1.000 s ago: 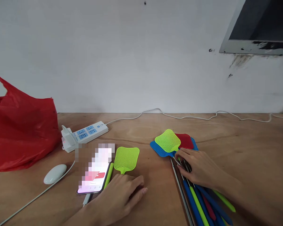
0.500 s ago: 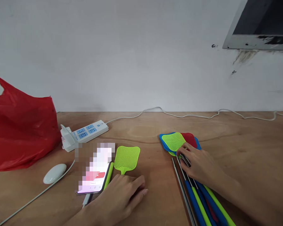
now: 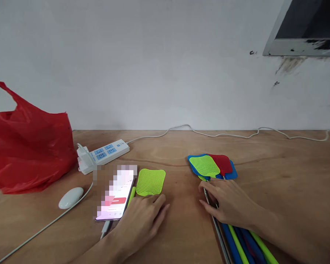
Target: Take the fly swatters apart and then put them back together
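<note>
My left hand (image 3: 143,222) rests palm down on the table, fingers lightly bent and thumb apart. It covers the neck of a lime-green fly swatter (image 3: 150,181) whose perforated head lies flat. A green handle (image 3: 131,195) shows between the phone and this hand. My right hand (image 3: 228,200) is laid over the thin shafts of a bundle of fly swatters, thumb and forefinger apart at a metal shaft (image 3: 219,234). Beyond its fingertips the stacked heads show green (image 3: 205,165), red (image 3: 222,164) and blue (image 3: 233,172). Blue and green handles (image 3: 233,244) stick out below the wrist.
A lit phone (image 3: 117,198), partly pixelated, lies left of my left hand with a cable plugged in. Farther left are a white mouse (image 3: 70,198), a power strip (image 3: 110,151) and a red plastic bag (image 3: 35,146). A white cord (image 3: 222,135) runs along the wall.
My right hand has come down slightly toward me along the shafts, its thumb and forefinger spreading. My left hand has moved up a little over the green swatter's neck. The view has shifted slightly.
</note>
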